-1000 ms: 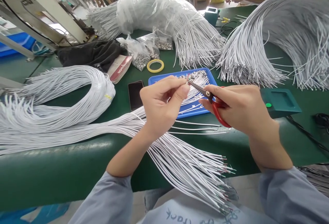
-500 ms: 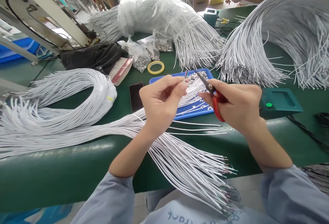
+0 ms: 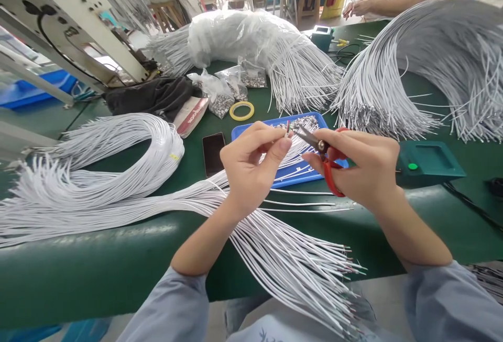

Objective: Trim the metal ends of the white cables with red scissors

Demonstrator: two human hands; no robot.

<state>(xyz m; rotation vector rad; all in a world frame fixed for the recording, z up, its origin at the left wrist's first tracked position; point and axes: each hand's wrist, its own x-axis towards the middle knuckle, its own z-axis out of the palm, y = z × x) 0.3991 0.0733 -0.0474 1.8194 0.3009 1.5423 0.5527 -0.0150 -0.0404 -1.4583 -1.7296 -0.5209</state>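
Note:
My left hand (image 3: 251, 166) pinches the end of a white cable (image 3: 288, 126) between thumb and fingers, its coloured wire tips poking up. My right hand (image 3: 363, 166) grips red-handled scissors (image 3: 320, 148), the blades pointing left at the cable tip, just short of it. Both hands hover over a blue tray (image 3: 302, 174) that holds cut cables and small metal parts. A fanned bundle of white cables (image 3: 275, 247) runs under my left wrist and off the green table edge (image 3: 118, 263) towards my lap.
A big coil of white cables (image 3: 118, 158) lies at the left, more bundles at the back (image 3: 298, 64) and right (image 3: 424, 64). A dark phone (image 3: 212, 153), a yellow tape roll (image 3: 241, 111), bags of metal parts (image 3: 220, 96) and a green box (image 3: 428, 161) surround the tray. Another person's hands (image 3: 356, 8) are at the far right.
The scissors' blades drew back from the cable tip and tilted, then came level near it again. My view has shifted slightly down and back; both hands stay over the tray.

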